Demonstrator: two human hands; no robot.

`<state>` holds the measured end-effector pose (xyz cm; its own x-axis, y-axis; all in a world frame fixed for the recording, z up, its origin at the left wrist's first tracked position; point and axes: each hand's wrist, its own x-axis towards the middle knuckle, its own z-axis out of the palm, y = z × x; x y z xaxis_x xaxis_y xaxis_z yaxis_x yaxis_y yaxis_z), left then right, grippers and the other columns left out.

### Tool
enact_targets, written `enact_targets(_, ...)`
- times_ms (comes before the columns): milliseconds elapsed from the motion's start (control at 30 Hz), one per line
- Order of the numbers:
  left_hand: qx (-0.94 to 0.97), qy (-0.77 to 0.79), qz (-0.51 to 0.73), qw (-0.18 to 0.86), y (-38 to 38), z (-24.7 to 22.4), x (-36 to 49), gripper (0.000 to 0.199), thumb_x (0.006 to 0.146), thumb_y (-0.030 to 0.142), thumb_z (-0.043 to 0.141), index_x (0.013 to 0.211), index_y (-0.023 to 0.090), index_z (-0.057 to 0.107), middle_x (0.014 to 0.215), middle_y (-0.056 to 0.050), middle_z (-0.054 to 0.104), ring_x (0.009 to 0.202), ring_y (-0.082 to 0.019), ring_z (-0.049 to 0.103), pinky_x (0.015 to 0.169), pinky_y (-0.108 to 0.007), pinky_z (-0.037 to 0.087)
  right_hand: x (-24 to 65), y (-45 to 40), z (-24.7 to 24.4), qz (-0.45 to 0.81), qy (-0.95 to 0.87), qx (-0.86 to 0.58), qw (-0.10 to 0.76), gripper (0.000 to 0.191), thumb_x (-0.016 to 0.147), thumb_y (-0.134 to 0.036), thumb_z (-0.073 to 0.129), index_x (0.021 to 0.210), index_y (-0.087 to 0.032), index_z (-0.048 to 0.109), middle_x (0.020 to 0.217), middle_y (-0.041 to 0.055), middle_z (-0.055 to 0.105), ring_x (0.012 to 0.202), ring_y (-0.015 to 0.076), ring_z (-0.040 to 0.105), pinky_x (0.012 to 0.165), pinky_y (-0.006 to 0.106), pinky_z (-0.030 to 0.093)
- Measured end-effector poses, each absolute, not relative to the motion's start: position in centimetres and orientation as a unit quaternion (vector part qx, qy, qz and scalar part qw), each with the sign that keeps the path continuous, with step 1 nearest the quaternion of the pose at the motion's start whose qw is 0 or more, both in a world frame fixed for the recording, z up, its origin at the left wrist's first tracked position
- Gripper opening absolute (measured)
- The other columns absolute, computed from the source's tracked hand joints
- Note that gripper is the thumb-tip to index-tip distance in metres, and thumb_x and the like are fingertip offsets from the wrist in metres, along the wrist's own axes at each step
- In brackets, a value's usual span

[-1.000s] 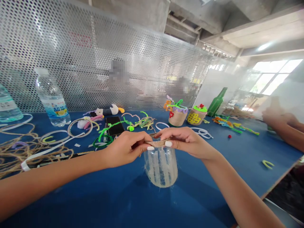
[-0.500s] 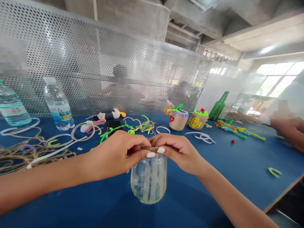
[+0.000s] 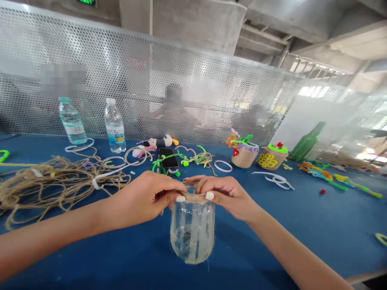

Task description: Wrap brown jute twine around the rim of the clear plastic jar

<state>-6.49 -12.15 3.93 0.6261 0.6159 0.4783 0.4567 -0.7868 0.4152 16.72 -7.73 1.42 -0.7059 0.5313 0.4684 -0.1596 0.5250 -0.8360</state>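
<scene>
A clear glass jar (image 3: pixel 192 233) with pale vertical strips on its side stands upright on the blue table. Brown twine (image 3: pixel 195 197) runs around its rim. My left hand (image 3: pixel 154 197) is closed on the left side of the rim, thumb at the front on the twine. On the right side, my right hand (image 3: pixel 226 195) pinches the twined rim between thumb and fingers. Part of the rim shows between the two thumbs. The fingertips behind the rim are partly hidden.
Loose twine (image 3: pixel 60 181) lies at the left. Two water bottles (image 3: pixel 115 129), a phone (image 3: pixel 169 159) and pipe cleaners are further back. Two decorated pots (image 3: pixel 245 156) and a green bottle (image 3: pixel 308 143) stand at the back right, before a perforated metal screen (image 3: pixel 193 80).
My thumbs have moved apart along the rim, showing more of the twine. The view has turned left, bringing more loose twine into sight; the person's hand at the right is out of view.
</scene>
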Motion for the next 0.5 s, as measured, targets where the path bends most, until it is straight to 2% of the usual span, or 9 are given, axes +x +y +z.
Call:
enact_targets(133, 0.897, 0.300, 0.314, 0.078, -13.0, 4.4, -6.1, 0.027, 0.085, 0.007, 0.047, 0.096, 0.016, 0.070, 0.065, 0.001, 0.067, 0.051, -0.008, 0.058, 0.050, -0.017, 0.042, 17.0, -7.5, 4.1, 0.354, -0.873, -0.148, 0.302, 0.050, 0.092, -0.058, 0.041, 0.087, -0.018, 0.070, 0.101, 0.0091, 0.069, 0.122, 0.0224, 0.052, 0.105, 0.043, 0.037)
enact_targets(200, 0.892, 0.325, 0.307, 0.068, -13.4, 4.6, -5.8, 0.025, 0.086, 0.010, 0.047, 0.095, 0.016, 0.070, 0.065, 0.000, 0.067, 0.052, -0.010, 0.058, 0.050, -0.018, 0.041, 16.6, -7.6, 5.5, 0.259, -0.907, -0.196, 0.269, 0.048, 0.090, -0.057, 0.045, 0.087, -0.017, 0.070, 0.103, 0.0104, 0.068, 0.112, 0.0223, 0.057, 0.100, 0.042, 0.041)
enact_targets(267, 0.881, 0.364, 0.295, 0.067, -13.8, 4.9, -5.4, 0.023, 0.086, 0.011, 0.048, 0.089, 0.015, 0.071, 0.063, -0.001, 0.066, 0.052, -0.010, 0.057, 0.050, -0.019, 0.040, 15.8, -7.9, 6.4, 0.200, -0.927, -0.229, 0.220, 0.039, 0.089, -0.050, 0.053, 0.084, -0.016, 0.070, 0.092, 0.0085, 0.068, 0.092, 0.0194, 0.062, 0.086, 0.037, 0.046)
enact_targets(333, 0.868, 0.400, 0.284, 0.073, -14.2, 5.0, -5.3, 0.022, 0.086, 0.012, 0.048, 0.079, 0.014, 0.070, 0.061, -0.001, 0.064, 0.051, -0.011, 0.057, 0.049, -0.019, 0.039, 14.9, -8.1, 6.8, 0.210, -0.935, -0.225, 0.176, 0.035, 0.091, -0.043, 0.053, 0.080, -0.015, 0.069, 0.080, 0.0057, 0.068, 0.076, 0.0150, 0.061, 0.072, 0.031, 0.047)
enact_targets(400, 0.863, 0.409, 0.278, 0.099, -14.6, 4.9, -5.4, 0.022, 0.085, 0.012, 0.048, 0.078, 0.014, 0.069, 0.061, -0.001, 0.064, 0.052, -0.011, 0.059, 0.048, -0.018, 0.041, 14.5, -8.1, 6.7, 0.260, -0.931, -0.200, 0.161, 0.034, 0.092, -0.040, 0.051, 0.079, -0.014, 0.069, 0.076, 0.0039, 0.067, 0.071, 0.0128, 0.060, 0.067, 0.027, 0.046)
enact_targets(500, 0.856, 0.406, 0.279, 0.159, -14.7, 4.2, -6.0, 0.031, 0.086, 0.009, 0.043, 0.106, 0.015, 0.066, 0.068, -0.001, 0.068, 0.055, -0.010, 0.063, 0.051, -0.017, 0.046, 14.7, -7.7, 5.9, 0.331, -0.908, -0.175, 0.190, 0.032, 0.089, -0.041, 0.055, 0.078, -0.013, 0.068, 0.075, 0.0033, 0.067, 0.071, 0.0122, 0.060, 0.068, 0.026, 0.045)
